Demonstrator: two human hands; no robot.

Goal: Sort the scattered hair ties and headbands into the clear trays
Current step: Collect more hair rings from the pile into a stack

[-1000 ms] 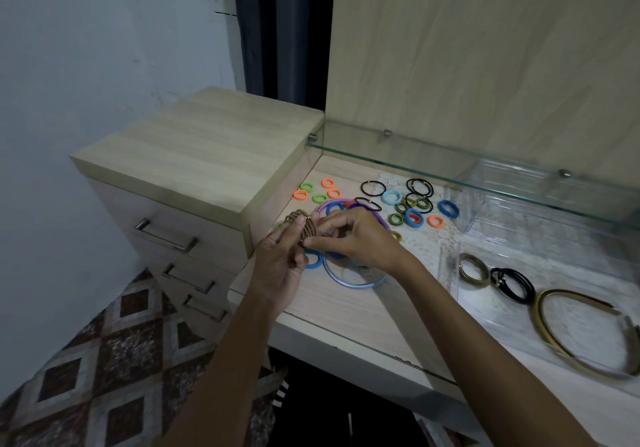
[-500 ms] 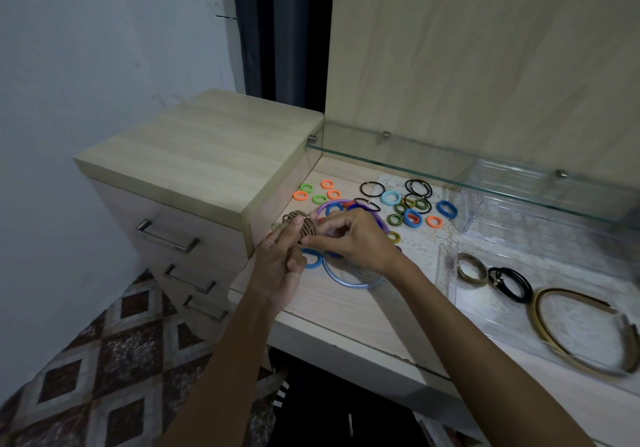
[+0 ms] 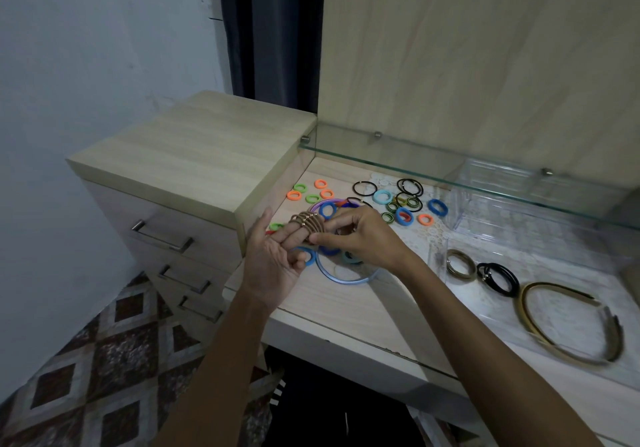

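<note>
I can't see most of the light blue plastic headband [image 3: 346,278]; the right hand [image 3: 360,239] covers its upper arc. The clear plastic tray [image 3: 540,270] runs past the right edge. Blue fabric hair ties [image 3: 329,250] under the fingers are half hidden.

Ties on the desk, trays to the right

Loose hair ties [image 3: 398,204] lie on the desk [image 3: 346,308] right of the drawer unit [image 3: 194,156]; the clear tray [image 3: 502,311] further right holds a headband [image 3: 568,325].
</note>
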